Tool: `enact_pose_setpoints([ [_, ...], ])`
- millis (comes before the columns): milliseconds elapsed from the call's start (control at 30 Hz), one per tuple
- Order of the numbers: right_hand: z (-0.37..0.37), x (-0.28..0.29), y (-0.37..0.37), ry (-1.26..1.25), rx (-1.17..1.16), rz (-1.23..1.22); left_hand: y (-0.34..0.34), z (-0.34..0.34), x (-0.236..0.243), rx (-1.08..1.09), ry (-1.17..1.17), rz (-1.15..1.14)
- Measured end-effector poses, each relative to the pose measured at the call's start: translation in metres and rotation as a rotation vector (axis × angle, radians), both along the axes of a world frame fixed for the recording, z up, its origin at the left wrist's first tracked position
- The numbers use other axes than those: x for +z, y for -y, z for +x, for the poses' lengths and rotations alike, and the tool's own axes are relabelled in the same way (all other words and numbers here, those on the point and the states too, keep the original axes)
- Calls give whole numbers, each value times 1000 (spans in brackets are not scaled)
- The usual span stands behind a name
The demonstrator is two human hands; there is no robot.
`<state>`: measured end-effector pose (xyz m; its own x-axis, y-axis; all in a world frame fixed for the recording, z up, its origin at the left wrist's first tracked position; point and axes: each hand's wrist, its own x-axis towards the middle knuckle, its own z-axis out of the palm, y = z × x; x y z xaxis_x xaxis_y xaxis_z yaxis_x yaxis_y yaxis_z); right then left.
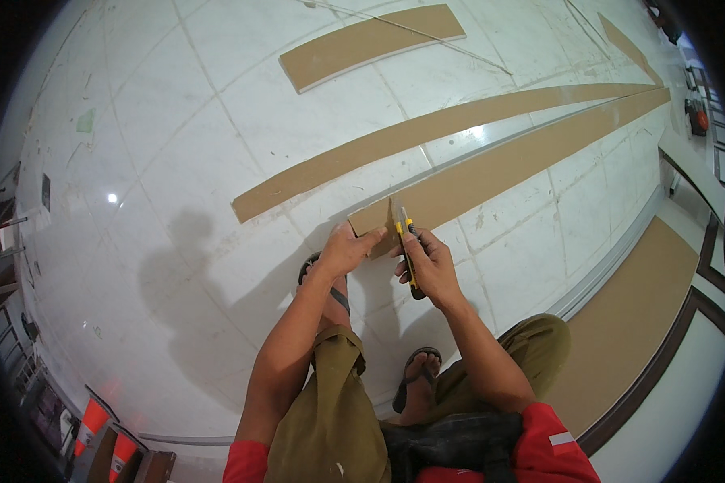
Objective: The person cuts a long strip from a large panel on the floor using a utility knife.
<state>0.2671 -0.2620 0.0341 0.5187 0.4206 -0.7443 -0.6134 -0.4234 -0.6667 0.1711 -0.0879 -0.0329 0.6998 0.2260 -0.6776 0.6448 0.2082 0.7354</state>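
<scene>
My left hand (349,250) grips the near end of a long brown-faced plasterboard strip (499,179), its fingers round the end and edge. A yellow and black utility knife (403,229) is held in my right hand (432,266). The blade points away from me and lies over the strip, close to a dark crosswise line near the held end. Whether the blade touches the board I cannot tell. The strip runs from my hands to the far right.
A second narrow strip (362,158) lies beyond the held one. Farther off, a short board piece (374,44) has a thin rod (467,53) across it. My sandalled feet (417,377) rest on white floor tiles. A wide brown panel (628,322) lies at right; orange-and-white cones (94,419) stand lower left.
</scene>
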Motion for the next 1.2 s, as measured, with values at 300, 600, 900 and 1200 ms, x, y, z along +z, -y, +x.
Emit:
enact_pose_setpoints([
  [300, -8, -1, -12, -168, -18, 54, 10, -31, -45, 362, -74, -51],
  [600, -12, -21, -10, -22, 34, -17, -22, -14, 2, -26, -11, 671],
  [900, -22, -41, -18, 74, 24, -29, -50, 18, -13, -235, 231, 670],
  [1200, -22, -39, -10, 83, 44, -89, -68, 29, -7, -489, 291, 761],
])
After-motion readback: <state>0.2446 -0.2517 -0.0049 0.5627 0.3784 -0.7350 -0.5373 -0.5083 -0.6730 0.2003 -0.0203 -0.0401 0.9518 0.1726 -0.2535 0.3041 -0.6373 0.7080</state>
